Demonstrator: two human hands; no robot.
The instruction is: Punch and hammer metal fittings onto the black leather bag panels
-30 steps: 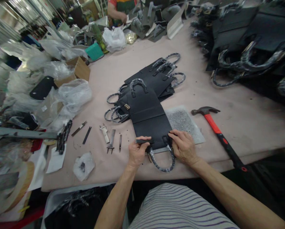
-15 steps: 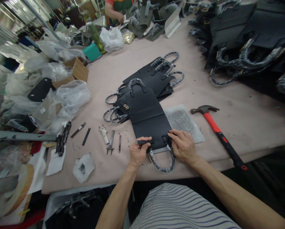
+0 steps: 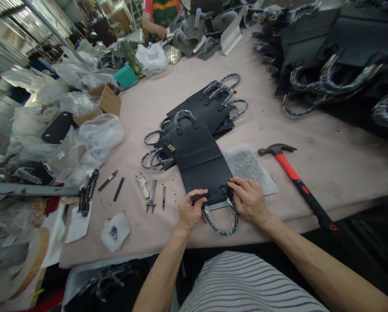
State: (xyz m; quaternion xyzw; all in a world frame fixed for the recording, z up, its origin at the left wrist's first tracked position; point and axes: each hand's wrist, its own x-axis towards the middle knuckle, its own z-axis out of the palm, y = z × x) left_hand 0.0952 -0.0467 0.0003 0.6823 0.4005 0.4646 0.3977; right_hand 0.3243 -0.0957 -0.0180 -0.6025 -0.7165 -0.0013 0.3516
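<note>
My left hand [image 3: 190, 209] is closed around a short dark bar-shaped tool [image 3: 198, 196], which lies across the near left edge of a black bag panel [image 3: 207, 173]. My right hand [image 3: 248, 200] grips the panel's right edge, thumb and fingers together beside the base of a handle. That plastic-wrapped handle [image 3: 222, 233] loops toward me between both hands. The panel unfolds away from me, its far end bearing a second wrapped handle [image 3: 185, 117]. It rests partly over more black bag pieces [image 3: 202, 104]. Under its right side lies a pale, pitted pad [image 3: 249, 167].
A red-and-black claw hammer [image 3: 291, 170] lies to the right. Several slim tools, among them a two-pronged punch [image 3: 151, 197], lie left, near a whitish lump [image 3: 115, 232]. Black bags [image 3: 311, 47] are piled far right. Plastic bags [image 3: 99, 134] crowd the left edge; a co-worker's hand [image 3: 161, 33] is at the back.
The view has shifted slightly. The bar in my left hand has tipped a little, its outer end lower and nearer my fingers. My right hand keeps its place on the panel.
</note>
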